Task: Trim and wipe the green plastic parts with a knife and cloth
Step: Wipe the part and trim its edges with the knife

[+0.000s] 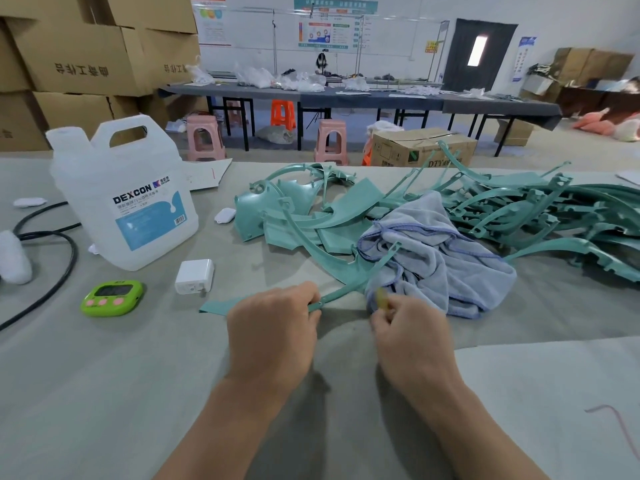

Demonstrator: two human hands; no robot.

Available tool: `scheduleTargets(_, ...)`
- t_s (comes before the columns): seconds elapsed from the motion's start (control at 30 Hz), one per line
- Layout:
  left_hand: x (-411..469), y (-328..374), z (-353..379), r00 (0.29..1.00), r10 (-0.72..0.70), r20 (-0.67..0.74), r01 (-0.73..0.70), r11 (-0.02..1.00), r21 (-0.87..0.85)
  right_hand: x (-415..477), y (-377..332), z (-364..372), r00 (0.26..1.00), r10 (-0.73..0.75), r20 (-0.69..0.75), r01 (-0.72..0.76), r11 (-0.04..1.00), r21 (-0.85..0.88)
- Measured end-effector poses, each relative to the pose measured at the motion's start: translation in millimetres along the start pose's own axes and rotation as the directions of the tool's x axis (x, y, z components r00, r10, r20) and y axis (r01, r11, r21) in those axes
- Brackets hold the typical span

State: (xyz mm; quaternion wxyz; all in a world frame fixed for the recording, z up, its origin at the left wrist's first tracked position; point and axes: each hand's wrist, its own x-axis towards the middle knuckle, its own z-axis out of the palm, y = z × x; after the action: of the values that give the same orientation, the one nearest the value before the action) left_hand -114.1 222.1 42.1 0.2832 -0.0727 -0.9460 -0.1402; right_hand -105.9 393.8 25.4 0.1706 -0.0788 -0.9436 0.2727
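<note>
My left hand (273,327) grips a long, curved green plastic part (349,287) low over the grey table; the part's flat end sticks out to the left and its thin end runs up over the cloth. My right hand (410,327) pinches a small yellow knife (382,295) beside the part, at the cloth's near edge. The light blue-grey cloth (446,268) lies crumpled just beyond my hands. Behind it a heap of several green plastic parts (526,206) spreads to the right, with broader green pieces (298,216) at its left.
A white DEXCON jug (124,199) stands at the left. A white charger (194,276), a green timer (111,296) and a black cable (52,289) lie near it. A white sheet (561,403) covers the table's near right. Stools, boxes and a long table stand beyond.
</note>
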Motion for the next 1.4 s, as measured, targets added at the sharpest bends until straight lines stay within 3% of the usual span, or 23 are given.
scheduleTargets(0.13,0.3,-3.6,-0.2,1.000,0.022,-0.009,-0.022,1.000,0.007,-17.2,-24.0,11.7,0.965,-0.158,0.211,0.163,0.987,-0.008)
scheduleTargets(0.27,1.4,-5.0,2.6,0.999,0.034,-0.038,-0.034,0.999,-0.004,-14.4,-21.0,6.4,0.958,-0.177,0.225,0.168,0.984,0.059)
scheduleTargets(0.33,1.1,-7.0,5.1,0.998,0.018,-0.057,-0.019,1.000,-0.015,-2.7,-9.4,1.6,0.980,-0.093,0.176,0.089,0.996,0.027)
scheduleTargets(0.47,1.1,-12.8,7.8,0.995,-0.004,-0.099,-0.003,0.997,-0.073,19.3,18.4,-11.6,0.991,0.102,-0.086,-0.098,0.994,0.054)
scheduleTargets(0.6,2.2,-13.5,3.3,0.976,-0.024,-0.218,-0.028,0.972,-0.235,11.6,15.4,-9.5,0.977,0.038,-0.212,0.001,0.984,0.181)
scheduleTargets(0.7,3.5,-13.6,1.5,0.970,-0.073,-0.230,-0.032,0.907,-0.421,1.5,1.9,-4.5,0.983,-0.018,-0.181,0.073,0.950,0.303)
scheduleTargets(0.8,7.2,-15.9,0.5,0.973,-0.180,-0.142,0.055,0.784,-0.618,-3.7,-4.6,0.6,0.993,-0.043,-0.112,0.079,0.938,0.338)
scheduleTargets(0.93,10.2,-11.1,-2.0,0.958,-0.284,-0.039,0.160,0.643,-0.749,-8.5,-11.6,1.4,0.996,-0.080,-0.042,0.090,0.921,0.379)
scheduleTargets(1.13,5.9,-8.8,-1.4,0.962,-0.248,-0.113,0.117,0.751,-0.650,-11.1,-12.8,-1.8,0.962,-0.229,-0.145,0.264,0.914,0.307)
scheduleTargets(1.4,0.1,-3.9,-2.4,0.961,-0.124,-0.246,-0.037,0.827,-0.561,-9.4,-8.3,2.7,0.948,-0.314,0.048,0.283,0.905,0.318)
